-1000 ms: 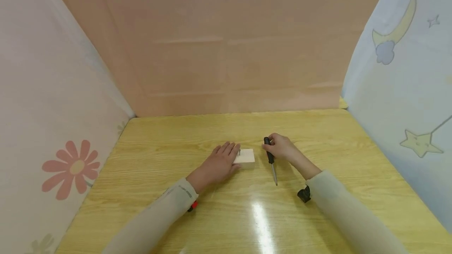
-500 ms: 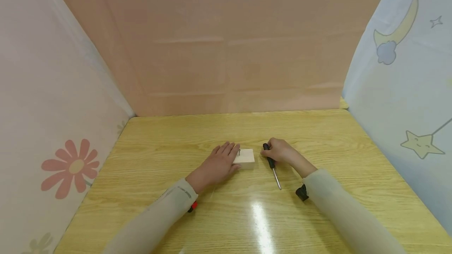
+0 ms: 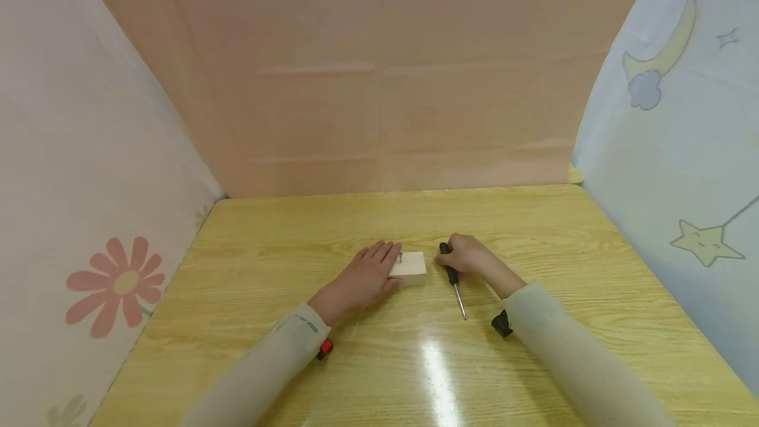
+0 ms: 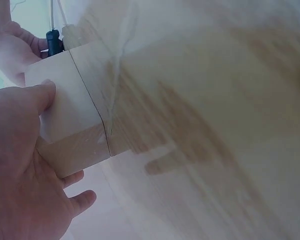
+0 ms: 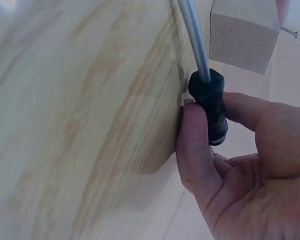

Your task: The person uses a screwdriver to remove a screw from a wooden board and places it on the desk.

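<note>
A pale wooden block [image 3: 414, 263] lies on the table, with a screw [image 3: 400, 257] standing up from its top. My left hand [image 3: 364, 281] holds the block's left part, fingers across the top and thumb against the near side. In the left wrist view the thumb presses the block's face [image 4: 72, 107]. To the right, my right hand [image 3: 471, 256] pinches the black handle of a screwdriver [image 3: 450, 267] between thumb and fingers. Its metal shaft [image 5: 194, 37] points back toward me, apart from the block. The right wrist view also catches the screw's threaded shank [image 5: 289, 32].
The wood-grain table [image 3: 296, 236] reaches back to a tan cloth [image 3: 379, 117]. Printed cloths hang at the left [image 3: 118, 150] and right [image 3: 664, 150]. A black device [image 3: 501, 323] sits under the right wrist, a red and black one [image 3: 324, 348] under the left.
My right hand has come slightly nearer to me and a little left, bringing the screwdriver along. The left hand and the block have stayed in place.
</note>
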`<state>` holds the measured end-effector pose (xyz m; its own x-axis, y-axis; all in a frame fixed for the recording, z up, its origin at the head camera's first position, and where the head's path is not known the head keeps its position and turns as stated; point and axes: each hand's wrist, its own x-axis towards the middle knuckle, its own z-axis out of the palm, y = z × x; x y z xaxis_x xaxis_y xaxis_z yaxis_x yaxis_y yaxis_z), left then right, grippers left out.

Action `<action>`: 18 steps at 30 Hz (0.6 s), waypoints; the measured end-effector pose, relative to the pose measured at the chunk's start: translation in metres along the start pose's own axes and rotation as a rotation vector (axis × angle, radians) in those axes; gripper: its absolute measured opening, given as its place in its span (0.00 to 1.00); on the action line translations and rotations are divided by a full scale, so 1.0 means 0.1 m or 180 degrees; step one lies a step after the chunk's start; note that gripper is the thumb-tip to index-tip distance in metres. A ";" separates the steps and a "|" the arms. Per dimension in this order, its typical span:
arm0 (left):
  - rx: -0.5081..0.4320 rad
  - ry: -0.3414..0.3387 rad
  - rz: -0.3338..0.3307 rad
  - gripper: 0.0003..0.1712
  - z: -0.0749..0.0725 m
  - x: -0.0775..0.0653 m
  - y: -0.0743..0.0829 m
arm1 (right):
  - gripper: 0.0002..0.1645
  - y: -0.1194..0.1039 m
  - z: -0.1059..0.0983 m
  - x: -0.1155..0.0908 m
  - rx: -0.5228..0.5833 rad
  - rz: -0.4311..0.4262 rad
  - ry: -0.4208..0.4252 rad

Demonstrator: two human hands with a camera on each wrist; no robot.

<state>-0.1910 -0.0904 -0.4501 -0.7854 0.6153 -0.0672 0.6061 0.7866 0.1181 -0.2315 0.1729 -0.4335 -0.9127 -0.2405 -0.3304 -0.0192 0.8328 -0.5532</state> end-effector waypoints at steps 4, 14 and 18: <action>-0.0075 0.0021 0.0041 0.42 0.00 0.00 -0.01 | 0.23 0.01 0.01 0.00 0.0017 0.0027 0.0020; -0.0331 -0.0124 0.0044 0.43 -0.11 0.00 -0.01 | 0.28 0.04 0.03 -0.02 0.0219 0.0041 0.0030; -0.0397 -0.0128 0.0039 0.44 -0.13 0.02 -0.03 | 0.30 0.05 0.02 -0.05 0.0328 0.0039 -0.0011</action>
<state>-0.1960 -0.0926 -0.4377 -0.7709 0.6284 -0.1043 0.5934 0.7679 0.2413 -0.2262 0.1770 -0.4361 -0.9113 -0.2324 -0.3400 0.0342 0.7801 -0.6247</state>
